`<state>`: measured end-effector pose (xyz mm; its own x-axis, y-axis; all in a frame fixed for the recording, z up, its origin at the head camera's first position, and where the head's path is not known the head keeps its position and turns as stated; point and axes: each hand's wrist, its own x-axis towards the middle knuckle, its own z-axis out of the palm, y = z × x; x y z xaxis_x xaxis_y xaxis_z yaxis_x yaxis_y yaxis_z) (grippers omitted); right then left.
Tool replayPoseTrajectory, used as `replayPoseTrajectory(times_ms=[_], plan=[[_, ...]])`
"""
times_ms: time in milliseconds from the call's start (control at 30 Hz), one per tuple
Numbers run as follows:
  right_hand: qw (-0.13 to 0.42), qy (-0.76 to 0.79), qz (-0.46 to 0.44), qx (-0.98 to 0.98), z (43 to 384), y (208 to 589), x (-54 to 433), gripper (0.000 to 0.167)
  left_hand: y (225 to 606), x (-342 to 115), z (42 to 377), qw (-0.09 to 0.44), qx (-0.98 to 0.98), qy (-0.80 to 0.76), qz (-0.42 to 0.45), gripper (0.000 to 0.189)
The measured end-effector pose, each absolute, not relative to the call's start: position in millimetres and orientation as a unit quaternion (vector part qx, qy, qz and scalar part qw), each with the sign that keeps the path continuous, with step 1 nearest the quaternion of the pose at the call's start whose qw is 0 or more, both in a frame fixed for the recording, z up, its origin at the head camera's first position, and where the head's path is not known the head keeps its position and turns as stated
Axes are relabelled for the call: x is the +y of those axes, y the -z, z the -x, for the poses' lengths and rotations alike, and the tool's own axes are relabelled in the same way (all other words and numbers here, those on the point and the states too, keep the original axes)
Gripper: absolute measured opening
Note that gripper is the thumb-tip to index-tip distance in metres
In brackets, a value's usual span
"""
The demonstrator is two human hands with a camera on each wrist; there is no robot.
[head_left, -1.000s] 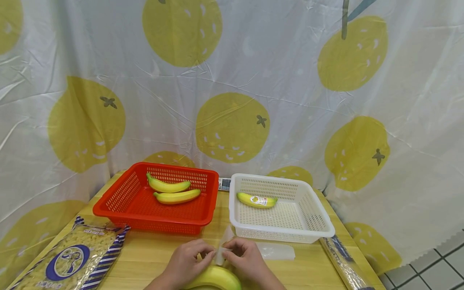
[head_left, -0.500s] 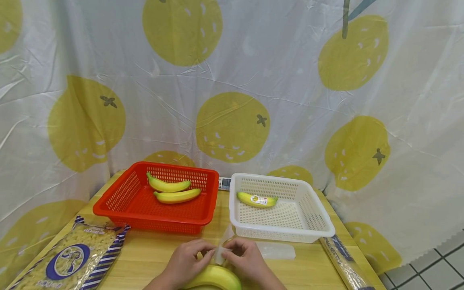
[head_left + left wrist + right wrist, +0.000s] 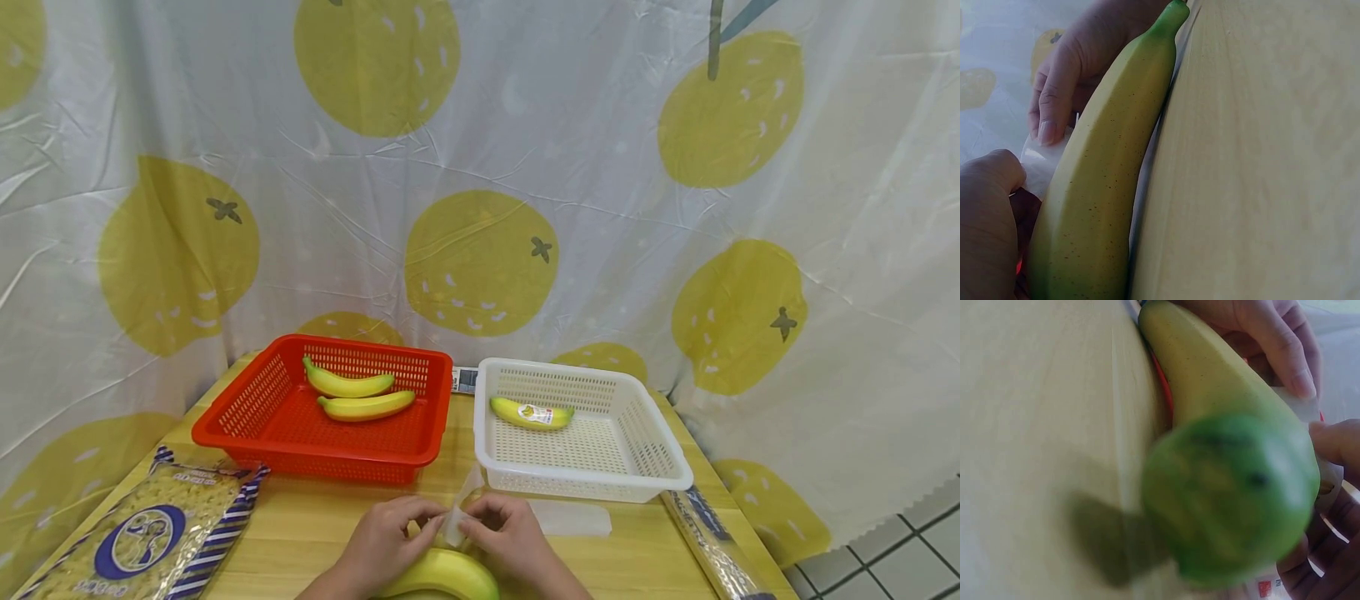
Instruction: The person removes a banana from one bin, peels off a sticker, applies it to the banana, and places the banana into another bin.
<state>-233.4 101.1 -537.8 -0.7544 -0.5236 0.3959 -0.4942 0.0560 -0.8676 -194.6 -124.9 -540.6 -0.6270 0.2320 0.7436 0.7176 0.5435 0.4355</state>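
In the head view, my left hand (image 3: 393, 537) and right hand (image 3: 513, 537) meet over the table's near part. Thumb and fingers of both pinch a whitish translucent sticker strip (image 3: 454, 527), whose far end sticks up beyond the fingertips. A small printed patch (image 3: 1326, 487) shows on it in the right wrist view. Directly in front of the hands lies a yellow banana (image 3: 450, 573) with green ends, free of both grips; the wrist views show it close up on the wood. Another whitish strip (image 3: 573, 518) lies flat right of the right hand.
A red basket (image 3: 322, 454) with two bananas (image 3: 367, 407) stands back left. The white basket (image 3: 581, 483) at back right holds one banana (image 3: 510, 410) bearing a label (image 3: 536, 415). A pasta bag (image 3: 142, 533) lies at left, a spaghetti packet (image 3: 708, 542) at right. A lemon-print curtain (image 3: 592, 275) hangs behind.
The strip between my fingers has shifted slightly, its far end now standing narrower and more upright. Both hands stay in nearly the same place, and the banana has not moved.
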Motion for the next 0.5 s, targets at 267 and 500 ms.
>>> replayPoseTrajectory(times_ms=[267,500], plan=[[0.010,0.581,0.344,0.737,233.4,537.3,101.5,0.010,541.3,-125.3,195.2,0.313,-0.821,0.385,0.282,0.022],[0.015,0.574,0.330,0.749,233.8,537.0,101.3,0.011,540.7,-125.4,194.6,0.311,-0.820,0.387,0.285,0.021]])
